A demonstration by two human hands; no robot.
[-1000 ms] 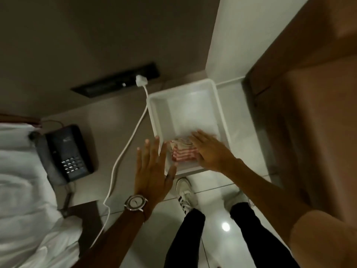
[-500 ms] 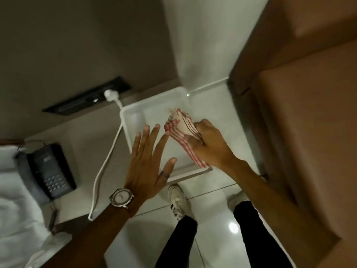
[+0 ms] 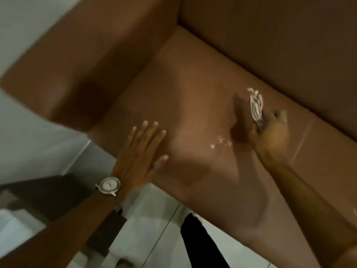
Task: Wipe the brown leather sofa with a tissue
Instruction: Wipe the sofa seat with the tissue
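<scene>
— Where is our tissue?
— Bunched in our right hand, fingers squeezed around it, above the sofa seat. Our left hand is flat, fingers apart.
— It's soft and tears easily, so we press gently.

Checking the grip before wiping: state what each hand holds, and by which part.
Right hand grips the folded tissue by its lower end. Left hand holds nothing, fingers spread.
</scene>
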